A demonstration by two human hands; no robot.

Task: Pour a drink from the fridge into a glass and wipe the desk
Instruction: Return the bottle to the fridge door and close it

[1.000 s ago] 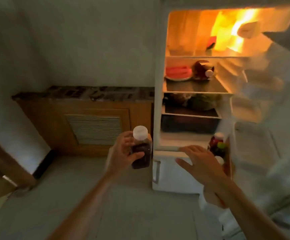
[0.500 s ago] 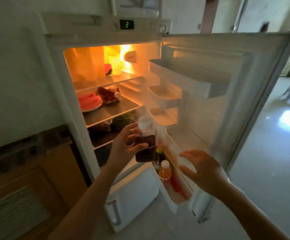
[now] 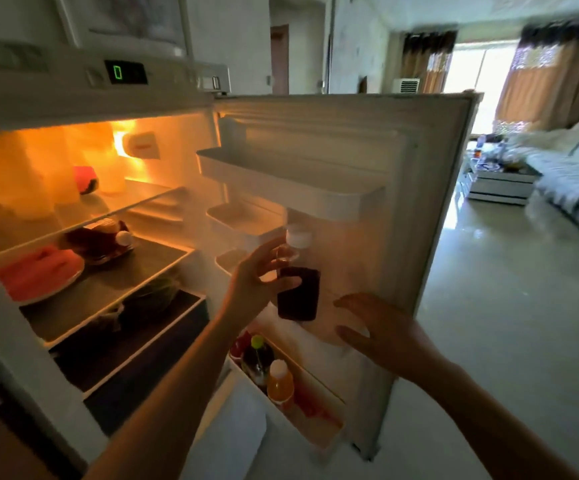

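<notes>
Fridge (image 3: 83, 98) open, interior lit; left hand (image 3: 253, 282) grasps dark-drink bottle (image 3: 298, 282), white cap up, upright, held in front of the inner face of the fridge door (image 3: 367, 188); right hand (image 3: 381, 334) empty, fingers spread, beside the bottle near the door's inner panel, contact not discernible; orange-drink bottle (image 3: 280, 379) stands in lowest door shelf.

Fridge (image 3: 73, 98) left, open door (image 3: 402, 202) right; bottle (image 3: 297, 285) before door, bottles (image 3: 267, 368) in bottom door shelf.
</notes>
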